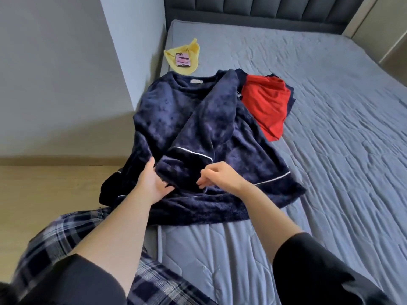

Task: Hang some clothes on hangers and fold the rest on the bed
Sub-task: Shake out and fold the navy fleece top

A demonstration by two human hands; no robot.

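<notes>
Head view: navy top (167, 111) lies flat on the bed (330, 133), nr its left edge, w/ one sleeve (207, 119) folded across the front. Left hand (152, 181) grips the sleeve cuff and right hand (220, 176) pinches it; a red garment (266, 106) lies just beside the top.

The left hand (152, 182) has its fingertips hidden behind the navy top's (167, 111) folded cuff (182, 170). The red garment (266, 102) lies partly under that top's sleeve, so its shape cannot be told. The headboard (253, 12) is cut off at the upper edge, and the collar label (196, 81) is too small to read.
</notes>
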